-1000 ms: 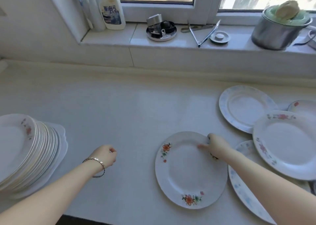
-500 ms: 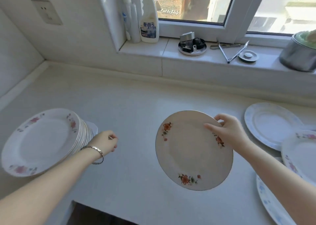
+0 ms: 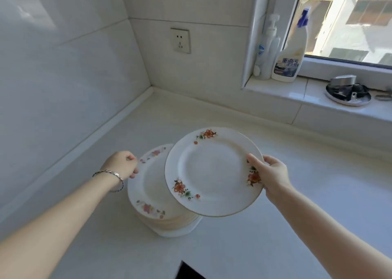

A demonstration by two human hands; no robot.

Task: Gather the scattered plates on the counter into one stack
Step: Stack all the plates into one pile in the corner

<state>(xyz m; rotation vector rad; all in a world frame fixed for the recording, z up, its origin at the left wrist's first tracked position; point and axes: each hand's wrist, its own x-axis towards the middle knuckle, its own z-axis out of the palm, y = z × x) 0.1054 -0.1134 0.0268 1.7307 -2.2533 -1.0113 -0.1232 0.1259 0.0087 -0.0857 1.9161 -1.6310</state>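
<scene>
My right hand [image 3: 272,178] grips the right rim of a white plate with orange flowers [image 3: 212,172], thumb on top. The plate hangs tilted in the air, over the right part of the stack of plates [image 3: 151,186]. That stack stands on the white counter [image 3: 297,215] near the corner, and its top plate bears pink flowers. My left hand [image 3: 121,165], a bracelet on its wrist, is at the stack's left rim with fingers curled and holds nothing. I cannot tell whether it touches the rim.
Tiled walls close the corner at left and behind, with a wall socket [image 3: 180,40]. On the window sill stand cleaner bottles [image 3: 289,56] and a small metal dish [image 3: 347,92]. A dark gap [image 3: 188,272] opens at the counter's front edge.
My right hand has lifted the orange-flowered plate off the counter and carried it left over the stack. The view has turned left, so the other scattered plates are out of sight.
</scene>
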